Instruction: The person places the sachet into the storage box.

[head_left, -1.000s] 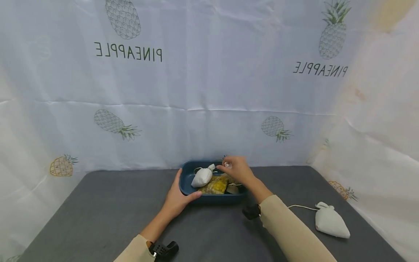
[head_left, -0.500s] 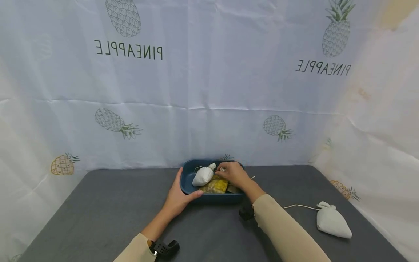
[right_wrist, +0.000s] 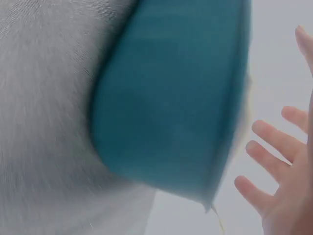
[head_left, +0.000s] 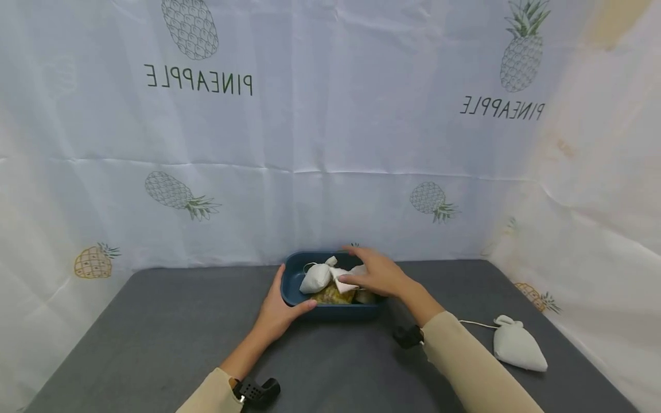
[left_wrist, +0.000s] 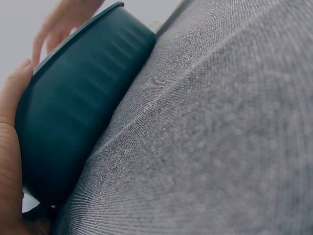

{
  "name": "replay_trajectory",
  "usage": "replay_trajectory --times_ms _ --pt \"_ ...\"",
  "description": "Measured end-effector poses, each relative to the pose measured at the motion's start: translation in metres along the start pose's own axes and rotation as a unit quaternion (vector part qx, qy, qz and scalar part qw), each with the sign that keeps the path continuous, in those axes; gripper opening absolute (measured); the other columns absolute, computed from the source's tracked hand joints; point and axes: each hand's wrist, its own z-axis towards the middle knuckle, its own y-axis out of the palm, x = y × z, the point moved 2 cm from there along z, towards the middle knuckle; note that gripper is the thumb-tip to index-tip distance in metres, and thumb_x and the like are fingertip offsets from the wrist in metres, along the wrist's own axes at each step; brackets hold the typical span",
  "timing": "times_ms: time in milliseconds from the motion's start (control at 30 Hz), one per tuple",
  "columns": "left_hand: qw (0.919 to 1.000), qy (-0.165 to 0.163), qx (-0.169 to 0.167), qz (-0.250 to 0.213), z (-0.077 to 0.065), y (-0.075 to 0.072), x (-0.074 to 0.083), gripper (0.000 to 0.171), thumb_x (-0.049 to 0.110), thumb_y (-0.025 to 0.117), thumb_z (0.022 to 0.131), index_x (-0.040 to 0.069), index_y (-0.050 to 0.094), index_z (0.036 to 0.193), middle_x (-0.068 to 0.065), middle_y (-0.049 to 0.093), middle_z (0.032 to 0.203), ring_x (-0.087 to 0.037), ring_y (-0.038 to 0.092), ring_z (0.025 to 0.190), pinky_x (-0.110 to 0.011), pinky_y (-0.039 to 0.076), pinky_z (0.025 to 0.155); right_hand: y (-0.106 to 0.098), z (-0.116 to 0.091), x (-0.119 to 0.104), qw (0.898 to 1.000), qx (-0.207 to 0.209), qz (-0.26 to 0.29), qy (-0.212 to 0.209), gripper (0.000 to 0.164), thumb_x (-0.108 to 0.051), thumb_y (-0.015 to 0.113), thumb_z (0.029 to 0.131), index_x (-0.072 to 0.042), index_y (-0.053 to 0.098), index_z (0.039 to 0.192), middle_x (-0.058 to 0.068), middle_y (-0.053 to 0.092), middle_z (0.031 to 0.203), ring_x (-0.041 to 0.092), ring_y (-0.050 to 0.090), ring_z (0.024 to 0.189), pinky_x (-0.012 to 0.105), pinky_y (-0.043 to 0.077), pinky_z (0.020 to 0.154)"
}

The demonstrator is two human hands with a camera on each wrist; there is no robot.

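A blue plastic bin [head_left: 341, 312] stands near the back of the table. My left hand [head_left: 279, 312] grips its left end, thumb along the front rim and fingers on the left side. Over the bin's right half my right hand [head_left: 379, 274] is spread, fingers apart, as the right wrist view also shows. Inside lie a white drawstring pouch [head_left: 316, 279] at the left and a clear bag with yellow contents [head_left: 333, 295]. A second white cloth piece [head_left: 345, 282] lies beside the pouch, partly under my right fingers. The bin's right interior is mostly hidden by that hand.
A filled white drawstring pouch [head_left: 518, 347] lies at the table's right, its cord stretching left. The table has a dark grey cover [head_left: 181, 327]. A white curtain [head_left: 320, 218] printed with pineapples hangs right behind the bin.
The fingers of my right hand have gone from pinching a small white end to spread apart, and the hand has drawn right. A white piece now shows beside the pouch. The left hand keeps its grip.
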Motion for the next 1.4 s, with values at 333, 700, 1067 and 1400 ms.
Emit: replay_trajectory --times_ms 333,700,1067,1400 --pt "0.9999 -0.002 0.003 0.013 -0.001 0.001 0.001 0.116 0.043 0.085 0.079 0.015 0.010 0.164 -0.017 0.021 0.169 -0.043 0.027 0.153 -0.066 0.031 0.116 -0.049 -0.063 0.019 0.994 0.102 0.008 0.034 0.065 -0.049 0.063 0.098 -0.014 0.048 0.150 0.015 0.050 0.153 0.040 0.052 0.136 0.062 0.046 0.103" --pt "0.9996 -0.009 0.005 0.026 -0.002 -0.001 0.000 0.117 0.043 0.084 0.080 0.015 0.009 0.164 -0.017 0.020 0.169 -0.042 0.025 0.154 -0.065 0.031 0.117 -0.075 -0.146 0.052 0.974 0.218 0.023 0.056 0.057 -0.030 0.067 0.098 -0.014 0.049 0.149 0.019 0.051 0.149 0.042 0.050 0.132 0.064 0.046 0.097" --pt "0.9994 -0.014 0.001 0.032 -0.003 0.001 0.001 0.116 0.044 0.083 0.081 0.015 0.008 0.164 -0.017 0.018 0.169 -0.043 0.025 0.154 -0.067 0.030 0.116 -0.065 -0.207 0.101 0.968 0.210 -0.024 0.137 0.076 -0.039 0.077 0.089 -0.014 0.044 0.153 0.028 0.044 0.150 0.055 0.042 0.131 0.071 0.038 0.089" --pt "0.9995 -0.011 0.000 0.030 -0.002 -0.001 0.000 0.116 0.045 0.083 0.081 0.016 0.008 0.164 -0.017 0.019 0.169 -0.044 0.025 0.153 -0.068 0.031 0.115 -0.033 -0.231 0.158 0.974 0.127 -0.109 0.156 0.092 -0.054 0.084 0.076 -0.005 0.051 0.146 0.030 0.055 0.137 0.058 0.054 0.116 0.071 0.046 0.078"
